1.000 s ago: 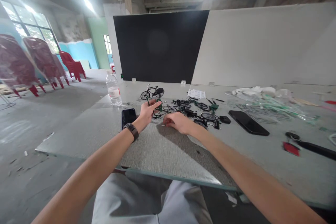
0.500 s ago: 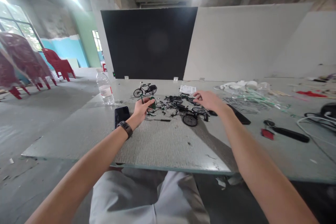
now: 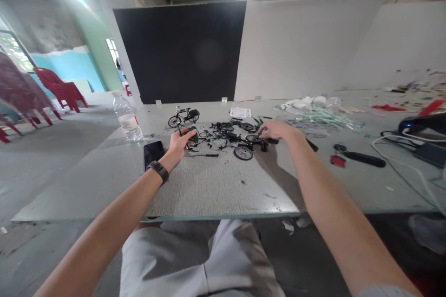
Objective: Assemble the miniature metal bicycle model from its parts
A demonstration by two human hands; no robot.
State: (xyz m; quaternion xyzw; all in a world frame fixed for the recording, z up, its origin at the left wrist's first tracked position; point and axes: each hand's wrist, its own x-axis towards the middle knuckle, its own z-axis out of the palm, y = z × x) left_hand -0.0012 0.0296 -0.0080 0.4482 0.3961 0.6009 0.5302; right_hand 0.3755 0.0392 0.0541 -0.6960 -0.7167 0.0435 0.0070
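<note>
My left hand point(image 3: 179, 145) is shut on a small green bicycle frame part point(image 3: 193, 134), with a thin dark piece sticking up from it. My right hand point(image 3: 278, 131) reaches out, fingers spread, over the loose black model parts point(image 3: 223, 137), its fingertips close to a small spoked wheel point(image 3: 253, 138). Another loose wheel point(image 3: 243, 152) lies just in front of them. Behind my left hand stands a finished miniature black bicycle point(image 3: 183, 116). A black smartphone point(image 3: 154, 154) lies left of my left wrist.
A water bottle point(image 3: 127, 123) stands at the table's left. Behind the parts lies a paper instruction sheet point(image 3: 239, 112). Plastic packaging point(image 3: 313, 113), a black-handled tool point(image 3: 364, 159) and cables point(image 3: 407, 148) lie to the right. The table's near edge point(image 3: 223, 216) runs above my knees.
My right hand has moved right and away from me, off the spot near my left hand, uncovering the wheel. The whole view has swung, with the scene sliding left. My left hand keeps the green part.
</note>
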